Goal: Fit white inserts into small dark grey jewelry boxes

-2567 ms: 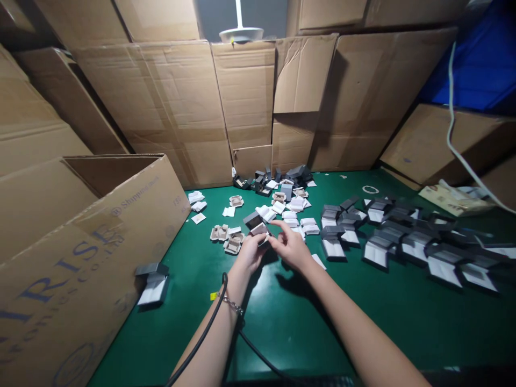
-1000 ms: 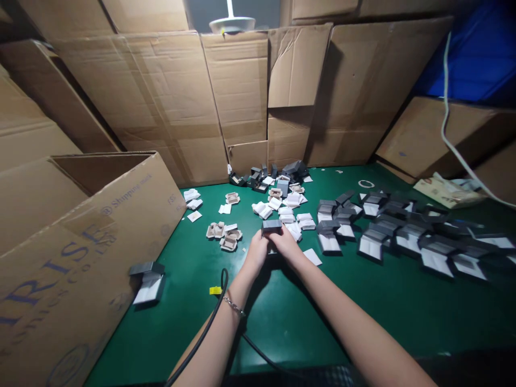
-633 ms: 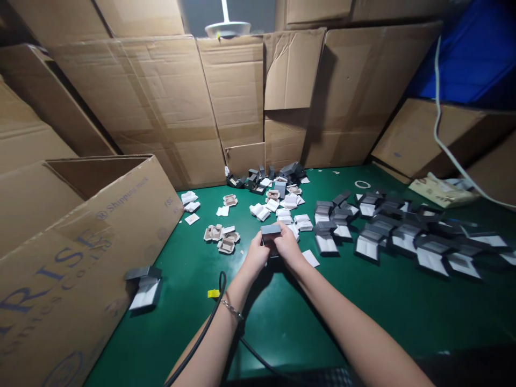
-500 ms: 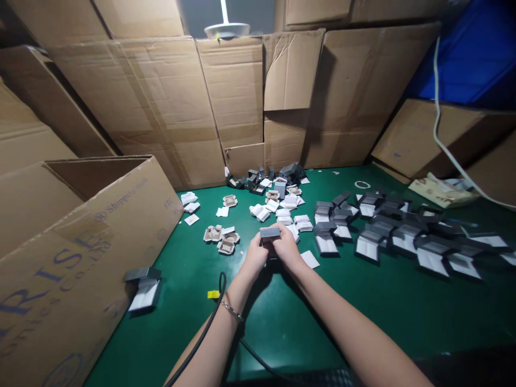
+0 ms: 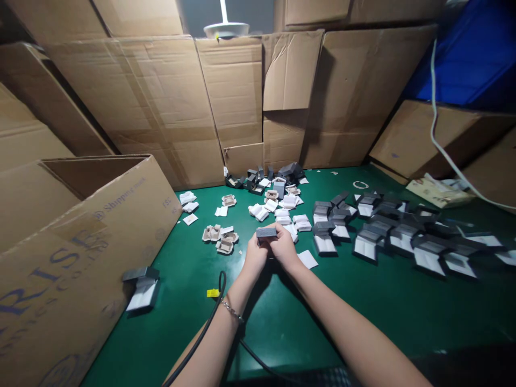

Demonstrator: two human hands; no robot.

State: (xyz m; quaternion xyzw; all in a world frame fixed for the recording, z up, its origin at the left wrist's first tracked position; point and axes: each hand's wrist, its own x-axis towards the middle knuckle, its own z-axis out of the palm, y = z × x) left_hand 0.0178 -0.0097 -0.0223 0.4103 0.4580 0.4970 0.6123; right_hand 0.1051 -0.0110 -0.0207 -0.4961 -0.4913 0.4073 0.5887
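Between my two hands is a small dark grey box [image 5: 266, 232], held over the middle of the green table. My left hand [image 5: 255, 251] is closed on its left side, and my right hand [image 5: 283, 248] grips the right side. The fingers are partly hidden behind the box and the palms. White folded paper inserts [image 5: 282, 216] lie just beyond my hands. A flat white paper piece [image 5: 307, 259] rests beside my right wrist. To the left of my hands sit several cardboard inserts [image 5: 224, 245].
Rows of open dark boxes with white linings [image 5: 366, 244] spread over the right side. One open box [image 5: 142, 293] stands by a large carton [image 5: 92, 242] at left. A black cable [image 5: 209, 317] crosses my left forearm. Stacked cartons [image 5: 153, 107] wall the back.
The grey box has tilted slightly in my hands, and its dark lower part no longer shows beneath them. Both hands keep their hold; the view has shifted a little.
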